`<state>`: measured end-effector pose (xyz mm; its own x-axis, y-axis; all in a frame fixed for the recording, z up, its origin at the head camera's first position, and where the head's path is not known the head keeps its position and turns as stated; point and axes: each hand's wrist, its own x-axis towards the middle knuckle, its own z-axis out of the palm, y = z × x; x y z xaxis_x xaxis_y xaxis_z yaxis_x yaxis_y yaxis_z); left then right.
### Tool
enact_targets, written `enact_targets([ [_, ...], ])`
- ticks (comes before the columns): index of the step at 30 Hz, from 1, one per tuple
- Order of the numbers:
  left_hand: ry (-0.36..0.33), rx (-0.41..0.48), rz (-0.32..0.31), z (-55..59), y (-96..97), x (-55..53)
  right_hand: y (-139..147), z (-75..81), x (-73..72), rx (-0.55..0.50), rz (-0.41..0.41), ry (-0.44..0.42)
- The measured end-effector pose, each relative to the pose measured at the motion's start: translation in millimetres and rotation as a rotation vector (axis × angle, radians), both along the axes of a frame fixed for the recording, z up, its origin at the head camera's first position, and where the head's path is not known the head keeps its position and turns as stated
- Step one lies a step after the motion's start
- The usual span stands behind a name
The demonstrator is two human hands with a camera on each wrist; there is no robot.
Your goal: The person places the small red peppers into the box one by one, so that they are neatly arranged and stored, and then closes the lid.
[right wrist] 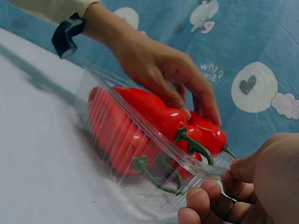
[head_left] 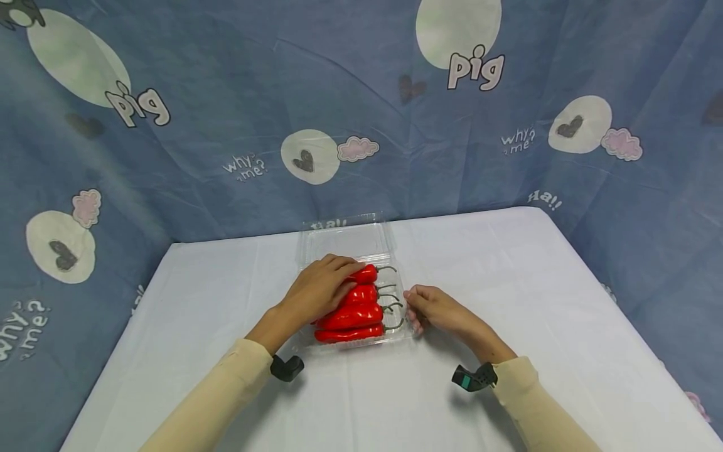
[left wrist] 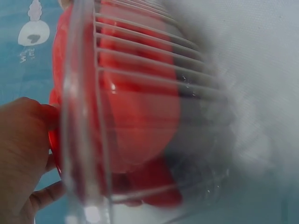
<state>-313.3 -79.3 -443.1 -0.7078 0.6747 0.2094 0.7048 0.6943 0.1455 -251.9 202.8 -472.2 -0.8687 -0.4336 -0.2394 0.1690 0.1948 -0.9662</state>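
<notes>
Several red peppers (head_left: 350,317) with green stems lie side by side in a clear plastic clamshell box (right wrist: 154,198), stems toward the right. My left hand (head_left: 321,285) reaches over them from the left. Its thumb and fingers curl over a pepper (right wrist: 210,134) at the far side of the box. My right hand (head_left: 437,307) pinches the box's right rim between thumb and fingers, as the right wrist view shows close up. In the left wrist view, the ribbed box wall stands before the peppers (left wrist: 135,107), and part of the left hand (left wrist: 23,149) shows behind it.
The box's clear lid (head_left: 344,242) is folded back toward the far edge of the white-covered table (head_left: 474,245). Behind the table hangs a blue printed cloth (head_left: 361,94), which also runs along both sides. Each wrist wears a dark strap (head_left: 287,368).
</notes>
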Motion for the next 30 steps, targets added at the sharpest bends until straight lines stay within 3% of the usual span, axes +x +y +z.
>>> enact_targets([
  [13,-0.004,0.022,0.029,0.9,-11.6,4.2,1,2.1,-0.7,-0.006,0.007,0.007],
  [20,-0.032,0.082,0.069,7.0,-23.5,2.8,0,2.2,-1.4,-0.003,0.011,0.01],
  [24,-0.066,0.142,0.137,9.6,-32.8,-3.4,1,-0.8,-1.7,0.004,0.017,0.024],
  [30,-0.096,0.25,0.296,10.0,-46.9,-21.3,1,1.2,0.9,0.044,-0.014,-0.002],
])
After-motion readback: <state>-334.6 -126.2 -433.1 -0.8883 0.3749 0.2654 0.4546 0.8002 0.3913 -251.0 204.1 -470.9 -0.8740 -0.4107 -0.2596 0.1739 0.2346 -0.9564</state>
